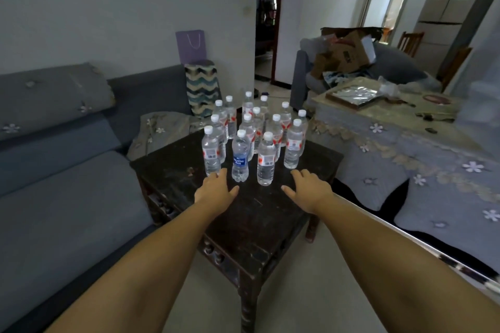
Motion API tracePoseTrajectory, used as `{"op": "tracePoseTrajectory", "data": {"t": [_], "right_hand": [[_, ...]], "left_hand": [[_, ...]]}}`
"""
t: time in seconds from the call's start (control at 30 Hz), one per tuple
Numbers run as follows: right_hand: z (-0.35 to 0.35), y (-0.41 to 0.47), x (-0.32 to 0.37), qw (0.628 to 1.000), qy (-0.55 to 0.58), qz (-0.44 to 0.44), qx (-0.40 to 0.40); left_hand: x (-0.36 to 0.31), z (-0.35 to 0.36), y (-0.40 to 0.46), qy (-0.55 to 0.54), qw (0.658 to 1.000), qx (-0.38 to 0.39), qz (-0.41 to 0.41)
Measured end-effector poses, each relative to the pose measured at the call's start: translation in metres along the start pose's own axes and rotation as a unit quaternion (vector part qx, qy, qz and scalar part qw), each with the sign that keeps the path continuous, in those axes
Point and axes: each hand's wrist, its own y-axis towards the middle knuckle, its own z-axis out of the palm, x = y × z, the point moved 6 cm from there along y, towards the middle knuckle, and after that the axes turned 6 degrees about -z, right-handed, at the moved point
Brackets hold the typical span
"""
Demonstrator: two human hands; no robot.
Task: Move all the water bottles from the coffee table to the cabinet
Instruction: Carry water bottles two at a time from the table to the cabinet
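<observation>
About fourteen clear plastic water bottles with white caps (266, 158), the far ones hard to count, stand clustered on the dark wooden tabletop (270, 213), none visibly moved, while the empty, spread-fingered left hand (216, 189) and right hand (308, 186) reach toward them.

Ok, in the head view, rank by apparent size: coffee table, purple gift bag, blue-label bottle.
1. coffee table
2. purple gift bag
3. blue-label bottle
The bag sits farther away, so its lead over the bottle is unsure.

Clear white-capped bottles (266, 159), one blue-labelled (240, 161), on a dark brown coffee table (259, 213).
</observation>
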Motion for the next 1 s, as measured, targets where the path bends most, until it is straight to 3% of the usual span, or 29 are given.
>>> {"op": "tracePoseTrajectory", "data": {"t": [0.2, 0.33, 0.53, 0.7, 0.8, 1.0], "right_hand": [[0.008, 0.117, -0.010, 0.997, 0.052, 0.056, 0.018], [0.043, 0.166, -0.020, 0.987, 0.115, 0.101, 0.045], [0.105, 0.226, -0.033, 0.937, 0.315, 0.142, 0.055], [0.153, 0.263, -0.041, 0.861, 0.486, 0.147, -0.013], [0.153, 0.280, -0.036, 0.848, 0.509, 0.150, -0.016], [0.152, 0.309, -0.043, 0.828, 0.538, 0.156, -0.028]], "left_hand": [[-0.014, 0.020, 0.124, -0.052, 0.997, 0.049, 0.004], [-0.014, 0.054, 0.178, -0.110, 0.988, 0.093, -0.054], [-0.007, 0.110, 0.232, -0.233, 0.958, 0.124, -0.108], [-0.011, 0.139, 0.259, -0.367, 0.918, 0.081, -0.122], [-0.021, 0.148, 0.272, -0.379, 0.915, 0.046, -0.127], [-0.038, 0.155, 0.287, -0.333, 0.928, 0.050, -0.156]]}}
